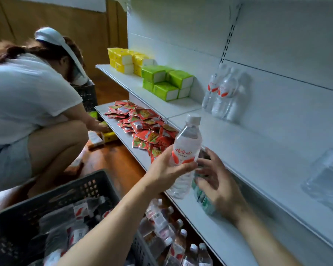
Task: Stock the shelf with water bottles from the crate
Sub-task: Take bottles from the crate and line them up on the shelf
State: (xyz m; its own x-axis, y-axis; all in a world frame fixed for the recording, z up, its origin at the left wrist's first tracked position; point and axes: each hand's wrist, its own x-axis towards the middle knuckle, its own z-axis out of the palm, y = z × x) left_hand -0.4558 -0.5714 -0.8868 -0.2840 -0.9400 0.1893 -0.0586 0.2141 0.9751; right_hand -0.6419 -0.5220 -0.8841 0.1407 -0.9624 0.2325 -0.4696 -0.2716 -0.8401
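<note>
My left hand [166, 170] grips a clear water bottle [187, 148] with a white cap and a red label, held upright in front of the white shelf [238, 150]. My right hand [218, 182] hovers just right of it, fingers spread and straight, over a green-labelled bottle [202, 200] lying on the lower shelf board. The dark plastic crate [65, 191] at the lower left holds several bottles. Two or three bottles [225, 95] stand at the back of the shelf, and a blurred bottle [331, 179] stands at the far right.
Another person [27, 104] crouches at the left, hands near the floor. Red packets [142, 125] cover the lower shelf's left part. Green boxes [167, 83] and yellow boxes [125, 60] sit on the upper shelf. More bottles [173, 237] lie beside the crate.
</note>
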